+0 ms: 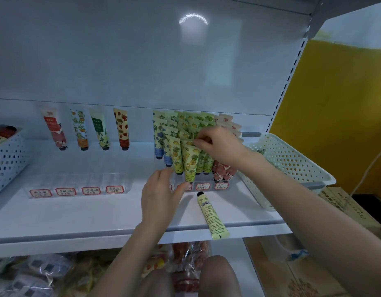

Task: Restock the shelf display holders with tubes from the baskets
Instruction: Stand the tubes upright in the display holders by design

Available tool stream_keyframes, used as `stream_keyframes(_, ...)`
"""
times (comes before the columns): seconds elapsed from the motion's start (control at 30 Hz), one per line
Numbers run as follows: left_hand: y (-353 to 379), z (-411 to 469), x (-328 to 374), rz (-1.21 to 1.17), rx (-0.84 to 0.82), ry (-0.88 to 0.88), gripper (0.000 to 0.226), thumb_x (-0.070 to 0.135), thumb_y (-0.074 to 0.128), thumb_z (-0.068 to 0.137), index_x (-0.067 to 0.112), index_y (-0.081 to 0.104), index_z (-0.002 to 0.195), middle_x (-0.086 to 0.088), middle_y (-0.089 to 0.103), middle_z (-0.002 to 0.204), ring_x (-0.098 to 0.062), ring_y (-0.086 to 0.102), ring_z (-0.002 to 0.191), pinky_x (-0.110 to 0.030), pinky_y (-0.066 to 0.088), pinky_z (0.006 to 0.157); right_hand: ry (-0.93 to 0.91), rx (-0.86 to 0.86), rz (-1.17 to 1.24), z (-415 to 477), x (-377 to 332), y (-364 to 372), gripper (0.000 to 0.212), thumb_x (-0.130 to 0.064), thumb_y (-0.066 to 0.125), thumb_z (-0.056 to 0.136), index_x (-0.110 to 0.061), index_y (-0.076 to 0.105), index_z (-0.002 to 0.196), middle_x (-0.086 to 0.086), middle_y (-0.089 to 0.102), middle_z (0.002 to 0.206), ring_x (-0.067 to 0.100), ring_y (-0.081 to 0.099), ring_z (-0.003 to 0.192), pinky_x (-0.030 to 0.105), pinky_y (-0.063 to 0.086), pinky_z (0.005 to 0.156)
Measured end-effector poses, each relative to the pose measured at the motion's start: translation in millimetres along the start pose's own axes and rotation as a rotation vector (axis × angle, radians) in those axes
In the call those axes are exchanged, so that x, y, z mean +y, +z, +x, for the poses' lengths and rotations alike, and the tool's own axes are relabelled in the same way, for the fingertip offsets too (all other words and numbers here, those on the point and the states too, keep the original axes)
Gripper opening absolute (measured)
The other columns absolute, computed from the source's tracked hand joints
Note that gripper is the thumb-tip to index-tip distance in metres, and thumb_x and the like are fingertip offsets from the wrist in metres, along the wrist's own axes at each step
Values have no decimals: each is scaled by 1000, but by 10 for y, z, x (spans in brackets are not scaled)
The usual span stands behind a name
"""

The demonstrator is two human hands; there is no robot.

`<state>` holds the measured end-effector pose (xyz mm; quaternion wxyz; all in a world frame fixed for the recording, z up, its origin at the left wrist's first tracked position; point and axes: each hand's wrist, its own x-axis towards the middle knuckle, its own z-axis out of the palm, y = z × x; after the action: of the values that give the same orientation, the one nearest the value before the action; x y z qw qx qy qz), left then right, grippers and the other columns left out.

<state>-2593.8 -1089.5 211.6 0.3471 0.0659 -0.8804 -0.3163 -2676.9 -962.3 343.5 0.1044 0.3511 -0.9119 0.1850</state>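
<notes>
On the white shelf [99, 213], right of centre: one clear display holder [203, 185], its rows packed with upright tubes, caps down. My right hand [219, 146] is over it, fingers [199, 142] pinching the top crimp of a pineapple-print tube [190, 159] in the front row. My left hand [161, 194] steadies the holder's front left corner, fingers loosely spread. One loose pale-yellow tube [212, 215] lies flat just in front of the holder, cap toward it, long axis running back toward me; left hand nearer. Left holder [78, 185]: four single tubes at its rear, front rows vacant. White basket [292, 163], far right: contents mostly hidden. Blue basket [5, 159], far left: some tubes.
</notes>
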Motion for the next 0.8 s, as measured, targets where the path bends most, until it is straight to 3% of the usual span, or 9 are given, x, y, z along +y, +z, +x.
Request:
stream_keyframes(0.1, 80, 108, 104, -81, -5, -44, 59, 30, 76, 74, 1, 55, 121, -16, 62, 103, -32, 58, 95, -41, 49, 73, 19, 60, 76, 86, 44, -33, 23, -26, 54, 93, -6, 66, 93, 6, 66, 90, 13, 53, 72, 23, 38, 59)
stream_keyframes(0.2, 141, 169, 185, -157, 10, -74, 57, 28, 73, 78, 5, 52, 125, -12, 60, 108, -27, 54, 100, -37, 46, 77, 44, 122, 126, 211, 12, -61, 25, -35, 58, 90, -11, 66, 94, 3, 65, 88, 14, 56, 77, 25, 43, 63)
stream_keyframes(0.3, 186, 187, 207, -195, 26, -92, 50, 26, 72, 80, 7, 54, 123, -9, 59, 109, -24, 54, 100, -31, 43, 78, 50, 48, -14, 364, -69, -47, 24, -36, 58, 89, -16, 66, 100, -1, 59, 92, 15, 56, 81, 25, 41, 60)
stream_keyframes(0.37, 208, 193, 200, -198, 41, -87, 46, 24, 71, 81, 6, 55, 121, -9, 60, 107, -23, 55, 99, -28, 42, 77, 66, 30, -89, 467, -89, -35, 20, -30, 56, 92, -17, 68, 100, -1, 61, 99, 18, 60, 89, 28, 47, 67)
stream_keyframes(0.6, 252, 211, 161, -208, 42, -55, 36, 19, 68, 84, 6, 59, 116, -8, 61, 102, -22, 57, 93, -27, 43, 75, 20, 3, -280, 661, -187, 83, 26, -17, 43, 97, -7, 64, 108, 10, 52, 113, 26, 55, 102, 31, 46, 77)
stream_keyframes(0.8, 250, 206, 170, -215, 30, -67, 36, 19, 67, 85, 6, 58, 117, -9, 61, 102, -21, 56, 92, -25, 41, 74, 12, -15, -270, 661, -176, 128, 26, -19, 44, 98, -8, 63, 112, 9, 54, 115, 24, 54, 104, 30, 45, 79)
